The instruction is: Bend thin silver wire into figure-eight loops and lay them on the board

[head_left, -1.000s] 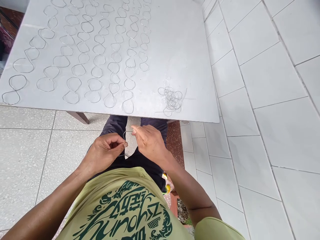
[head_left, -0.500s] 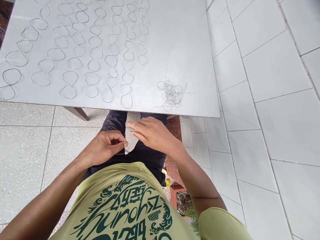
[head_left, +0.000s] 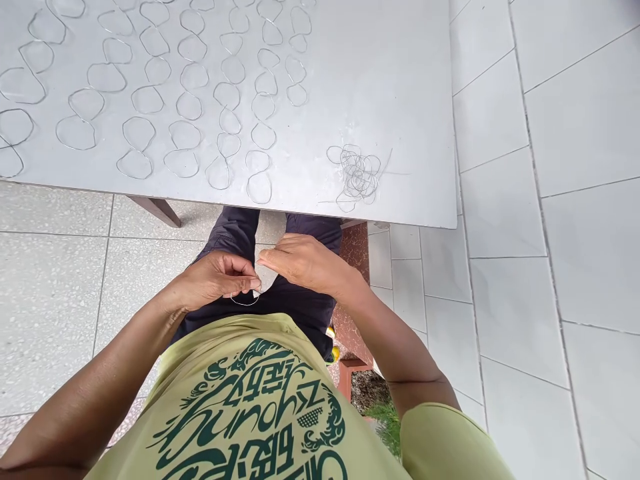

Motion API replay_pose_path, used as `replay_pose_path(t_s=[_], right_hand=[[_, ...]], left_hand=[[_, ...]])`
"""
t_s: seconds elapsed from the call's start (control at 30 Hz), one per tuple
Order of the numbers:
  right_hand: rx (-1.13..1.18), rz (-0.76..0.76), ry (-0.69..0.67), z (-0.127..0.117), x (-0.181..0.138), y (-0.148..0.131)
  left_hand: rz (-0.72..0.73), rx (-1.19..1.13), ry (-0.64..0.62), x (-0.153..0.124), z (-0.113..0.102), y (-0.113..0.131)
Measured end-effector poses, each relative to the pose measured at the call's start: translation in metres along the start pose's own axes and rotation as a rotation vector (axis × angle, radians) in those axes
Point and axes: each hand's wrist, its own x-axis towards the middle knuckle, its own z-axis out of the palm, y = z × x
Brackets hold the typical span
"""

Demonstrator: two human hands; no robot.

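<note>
My left hand (head_left: 225, 277) is closed in a pinch on a piece of thin silvery wire (head_left: 244, 305), which curves in a loop below the fingertips. Just to its right, slightly higher, my right hand (head_left: 303, 260) has thumb and forefinger pressed together at the wire's upper part; the wire is very fine there. Both hands are over my lap, short of the table edge. On the white table (head_left: 390, 80), figure-eight wire shapes (head_left: 259, 177) lie in several columns. A loose tangle of wire (head_left: 360, 175) rests nearer the table's right front corner.
The table's front edge runs just beyond my hands, with a brown table leg (head_left: 157, 210) below it at the left. A tiled white surface (head_left: 505, 213) borders the table's right side. Green foliage (head_left: 387, 423) shows low at my right.
My right hand's fingers, apart before, have closed together near the left fingertips. The wire loop below my left hand shows more clearly. The view has shifted a little, moving the table upward.
</note>
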Motion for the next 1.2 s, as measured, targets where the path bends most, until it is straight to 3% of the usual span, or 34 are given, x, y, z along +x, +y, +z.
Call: replay_pose_path(t_s=[0.23, 0.57, 0.87, 1.07, 1.13, 1.2], right_hand=[[0.136, 0.185, 0.021, 0.015, -0.001, -0.005], [0.137, 0.288, -0.108, -0.02, -0.008, -0.002], [0.263, 0.442, 0.014, 0.016, 0.0, -0.008], [0.694, 0.749, 0.132, 0.042, -0.003, -0.016], [0.648, 0.717, 0.102, 0.038, -0.006, -0.015], [0.418, 0.6, 0.084, 0.027, -0.008, -0.012]], left_hand=[[0.001, -0.029, 0.027, 0.001, -0.001, -0.002], [0.068, 0.165, 0.12, -0.001, -0.004, -0.002], [0.169, 0.375, 0.336, 0.003, 0.007, -0.016], [0.201, 0.377, 0.464, 0.006, 0.014, -0.015], [0.189, 0.387, 0.445, 0.005, 0.011, -0.016], [0.166, 0.41, 0.386, 0.005, 0.006, -0.016]])
